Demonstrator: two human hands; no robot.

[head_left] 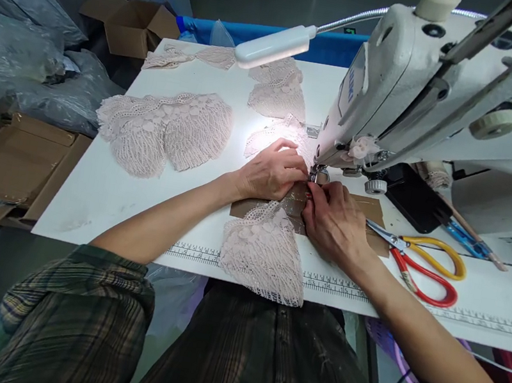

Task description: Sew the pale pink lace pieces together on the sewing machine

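Note:
My left hand (273, 170) lies just left of the presser foot (317, 175), its fingers bent and pressed together on a pale pink lace piece. From the right, my right hand (336, 220) pinches the lace edge close to the foot; the exact hold is partly hidden by the fingers. A scalloped lace panel (266, 251) hangs towards me between my wrists, over the table's front edge. Brightly lit lace (280, 134) lies beyond my left hand. Under both hands, brown tape (378, 243) covers part of the table. The white sewing machine (389, 89) stands above them.
Scissors (424, 260) with yellow and red handles lie right of my right hand, near a black phone (417, 198). More lace panels (168, 129) lie at left on the white table (74, 201). A lamp (274, 45) overhangs the back. Cardboard boxes (13, 159) stand left.

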